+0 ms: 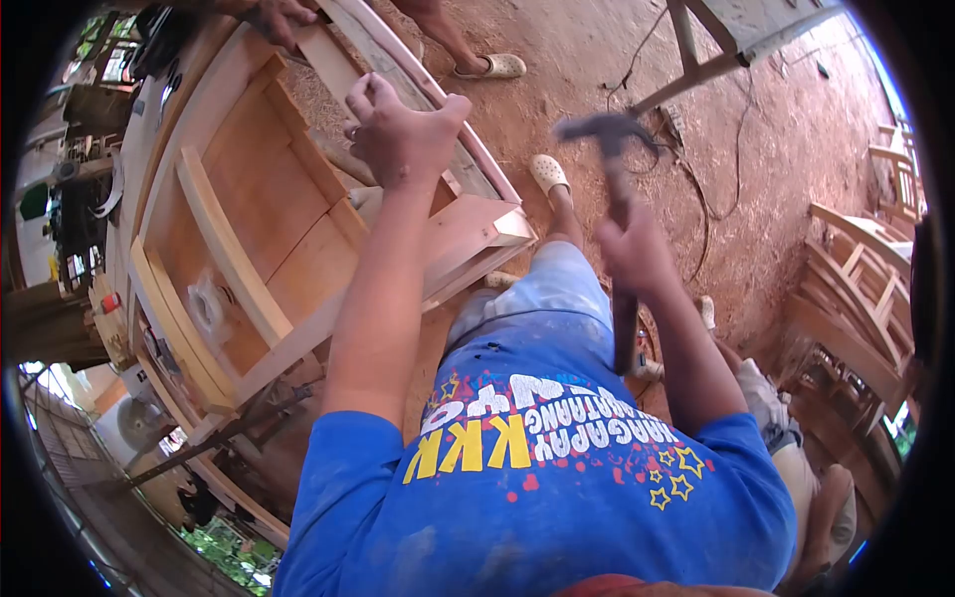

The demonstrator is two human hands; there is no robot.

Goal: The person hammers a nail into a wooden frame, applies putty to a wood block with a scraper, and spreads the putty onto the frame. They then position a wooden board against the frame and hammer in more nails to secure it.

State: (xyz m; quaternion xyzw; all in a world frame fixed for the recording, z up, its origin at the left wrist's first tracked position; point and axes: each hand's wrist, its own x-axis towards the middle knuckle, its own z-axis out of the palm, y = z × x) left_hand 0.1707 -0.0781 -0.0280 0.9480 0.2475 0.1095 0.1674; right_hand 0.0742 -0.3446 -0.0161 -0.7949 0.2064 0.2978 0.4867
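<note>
My right hand (637,249) is closed round the handle of a hammer (620,189), whose dark, slightly blurred head is raised over the dirt floor, to the right of the woodwork. My left hand (403,134) is over the upper edge of a wooden frame (468,234), its fingers curled and pinched together near a long wooden strip (463,154). What those fingers hold, if anything, is too small to make out. Inside the frame, brown panels and a pale wooden bar (224,244) show.
Another person's hand (279,20) rests at the frame's far end, with a foot in a clog (492,67) beyond. A table (766,30) stands at the top right, cords (704,199) lie on the floor, and wooden furniture (856,289) is at the right.
</note>
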